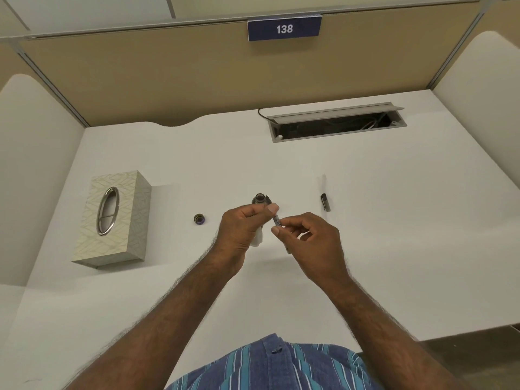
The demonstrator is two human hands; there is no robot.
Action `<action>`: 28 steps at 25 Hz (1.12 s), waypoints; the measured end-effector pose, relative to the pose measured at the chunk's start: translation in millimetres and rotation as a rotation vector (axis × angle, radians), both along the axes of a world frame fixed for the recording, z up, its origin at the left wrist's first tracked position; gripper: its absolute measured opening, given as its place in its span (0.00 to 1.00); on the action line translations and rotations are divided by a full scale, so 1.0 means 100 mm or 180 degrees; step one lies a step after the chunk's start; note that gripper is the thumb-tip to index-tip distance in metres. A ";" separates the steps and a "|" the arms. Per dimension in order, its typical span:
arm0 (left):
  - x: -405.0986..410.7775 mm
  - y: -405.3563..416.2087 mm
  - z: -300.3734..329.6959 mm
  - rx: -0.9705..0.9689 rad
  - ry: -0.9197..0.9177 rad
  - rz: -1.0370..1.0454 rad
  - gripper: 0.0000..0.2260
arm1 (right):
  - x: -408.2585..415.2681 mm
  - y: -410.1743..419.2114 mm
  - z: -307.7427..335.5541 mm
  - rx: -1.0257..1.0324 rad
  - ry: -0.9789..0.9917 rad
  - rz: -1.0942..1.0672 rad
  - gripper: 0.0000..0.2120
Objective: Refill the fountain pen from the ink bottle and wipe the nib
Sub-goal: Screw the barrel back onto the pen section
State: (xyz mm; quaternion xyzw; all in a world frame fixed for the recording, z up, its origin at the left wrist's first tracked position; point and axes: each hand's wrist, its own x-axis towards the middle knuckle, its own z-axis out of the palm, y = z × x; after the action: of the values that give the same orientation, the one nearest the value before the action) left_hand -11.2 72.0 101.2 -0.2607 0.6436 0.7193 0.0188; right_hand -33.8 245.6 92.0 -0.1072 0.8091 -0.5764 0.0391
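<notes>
My left hand (242, 229) and my right hand (309, 237) meet above the middle of the white desk (365, 249). Between their fingertips they hold a slim pen section with a clear converter (276, 220), tilted. A bit of white tissue (257, 239) shows under my left palm. The open ink bottle (260, 199) stands just behind my left thumb, partly hidden. Its dark screw cap (199, 219) lies to the left. A pale pen barrel (323, 181) and a dark clipped pen cap (325, 202) lie to the right. The nib is hidden.
A patterned tissue box (118, 220) with an oval opening stands at the left. An open cable hatch (334, 122) is set into the desk at the back right. Beige partition walls enclose the desk, with a sign reading 138 (284, 29).
</notes>
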 end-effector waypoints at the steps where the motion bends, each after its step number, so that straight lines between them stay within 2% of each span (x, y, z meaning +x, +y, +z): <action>1: -0.02 0.02 -0.01 0.0003 -0.0038 -0.0039 0.16 | -0.02 0.01 -0.02 0.0055 0.0057 -0.0041 0.05; 4: -0.11 0.06 -0.02 0.0010 -0.0123 -0.0122 0.14 | -0.08 0.04 -0.08 0.0199 0.0163 -0.0189 0.03; 8: -0.23 0.10 -0.01 -0.0106 -0.0208 -0.0190 0.19 | -0.28 0.09 -0.17 0.0361 0.0184 -0.0393 0.03; 11: -0.29 0.07 -0.01 -0.0074 -0.0390 -0.0176 0.17 | -0.51 0.15 -0.27 0.0599 -0.0001 -0.0600 0.04; 14: -0.29 0.04 -0.03 -0.0060 -0.0501 -0.0295 0.21 | -0.70 0.18 -0.40 0.0886 -0.0248 -0.0751 0.05; 20: -0.20 0.00 -0.10 -0.0169 -0.0738 -0.0666 0.23 | -0.88 0.13 -0.68 0.1187 -0.0528 -0.0813 0.05; 28: -0.12 -0.07 -0.16 -0.0069 -0.0757 -0.0647 0.23 | -0.99 0.04 -0.88 0.1594 -0.0507 -0.0844 0.06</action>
State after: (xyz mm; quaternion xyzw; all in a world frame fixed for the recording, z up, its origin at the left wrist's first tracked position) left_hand -23.3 64.8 84.9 -0.2777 0.6677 0.6707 0.1648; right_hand -132.8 249.6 4.0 0.0580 0.9275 -0.3655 0.0521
